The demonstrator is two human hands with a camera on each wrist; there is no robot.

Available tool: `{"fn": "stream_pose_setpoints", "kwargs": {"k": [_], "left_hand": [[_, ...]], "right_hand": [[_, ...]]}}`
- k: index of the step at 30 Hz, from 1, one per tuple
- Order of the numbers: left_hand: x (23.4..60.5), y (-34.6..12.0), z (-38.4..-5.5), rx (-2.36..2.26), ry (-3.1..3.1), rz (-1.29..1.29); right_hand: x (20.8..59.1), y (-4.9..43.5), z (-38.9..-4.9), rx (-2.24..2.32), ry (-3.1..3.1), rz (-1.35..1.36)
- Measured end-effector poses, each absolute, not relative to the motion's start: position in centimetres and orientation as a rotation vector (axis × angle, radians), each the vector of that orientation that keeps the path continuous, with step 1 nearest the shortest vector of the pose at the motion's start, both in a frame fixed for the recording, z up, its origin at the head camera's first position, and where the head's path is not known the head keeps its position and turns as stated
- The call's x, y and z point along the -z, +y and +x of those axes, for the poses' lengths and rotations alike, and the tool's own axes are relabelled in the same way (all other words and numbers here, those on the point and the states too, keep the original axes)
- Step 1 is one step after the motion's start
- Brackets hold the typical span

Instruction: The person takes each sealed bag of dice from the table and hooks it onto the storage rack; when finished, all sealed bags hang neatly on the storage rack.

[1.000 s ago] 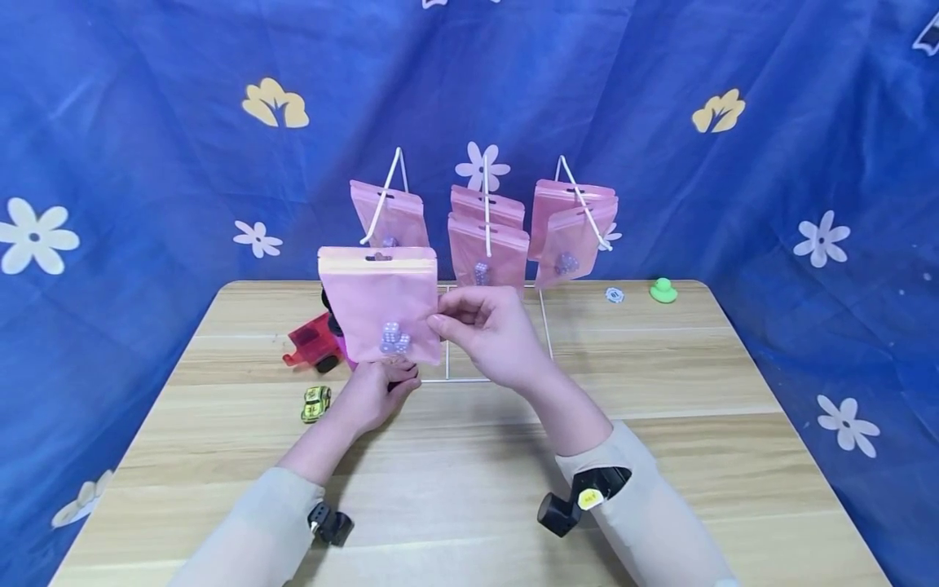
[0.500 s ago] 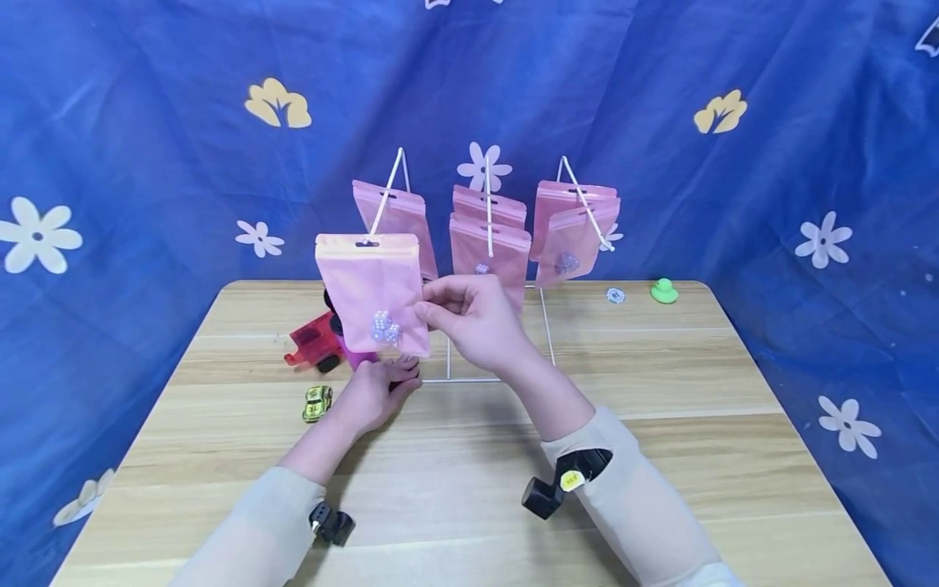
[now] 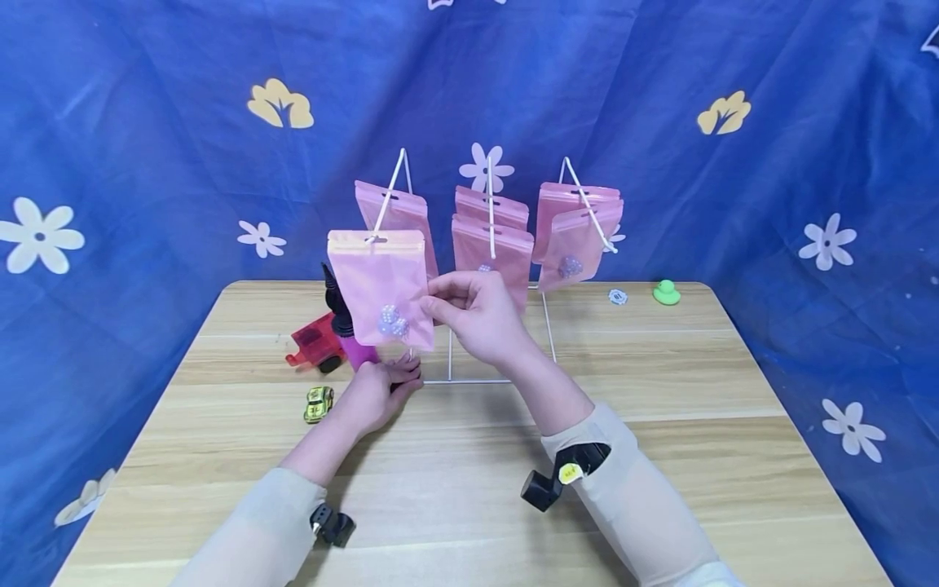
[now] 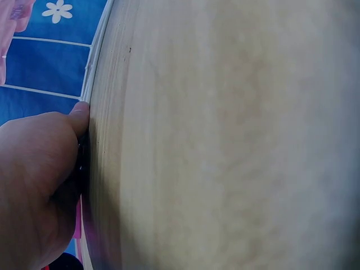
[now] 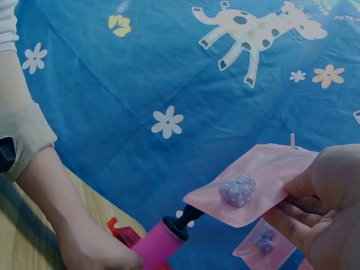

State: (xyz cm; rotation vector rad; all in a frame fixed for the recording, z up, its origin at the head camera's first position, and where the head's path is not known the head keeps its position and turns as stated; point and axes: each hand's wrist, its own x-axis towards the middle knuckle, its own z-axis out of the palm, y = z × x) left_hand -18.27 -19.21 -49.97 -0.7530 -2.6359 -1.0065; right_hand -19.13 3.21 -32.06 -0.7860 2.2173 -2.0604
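My right hand (image 3: pixel 477 314) pinches the right edge of a pink zip bag (image 3: pixel 381 281) between thumb and fingers. Purple dice (image 3: pixel 392 321) lie in the bag's lower part. Its hang hole is right at the front end of the left hook (image 3: pixel 388 196) of a white wire rack (image 3: pixel 469 381). In the right wrist view, the white hook tip (image 5: pixel 292 139) shows at the bag's top edge. Low at the rack's front left corner, my left hand (image 3: pixel 377 391) grips the base wire, thumb (image 4: pixel 80 115) against it in the left wrist view.
More pink bags hang on the left, middle (image 3: pixel 493 236) and right hooks. Left of the rack are a magenta cylinder with black top (image 3: pixel 358 350), a red toy trailer (image 3: pixel 317 338) and a yellow toy car (image 3: pixel 319 404). A green duck (image 3: pixel 666 293) and poker chip (image 3: pixel 618 297) lie back right.
My right hand has raised the bag and shifted it away from me, so its hole has come up to the left hook's tip. The left hand has stayed on the rack.
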Motion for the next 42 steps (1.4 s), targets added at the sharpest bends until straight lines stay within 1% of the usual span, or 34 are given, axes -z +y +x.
{"fn": "stream_pose_setpoints", "kwargs": {"k": [12,28,37,42], "left_hand": [[49.7,-19.1,-18.3,0.963,-2.695,-0.743],[49.3,-19.0,-18.1,0.979,-2.747,-0.717],[49.4,-18.9,-18.1,0.993,-2.75,-0.706],[49.5,-19.0,-18.2,0.993,-2.754,-0.701]], "right_hand": [[33.0,2.7,-20.9,2.034,2.285,-0.735],[33.2,1.8,-22.3,2.036,2.403,-0.633],[33.7,2.8,-22.7,2.049,2.467,-0.679],[33.7,3.3,-22.2,2.065,2.425,-0.705]]}}
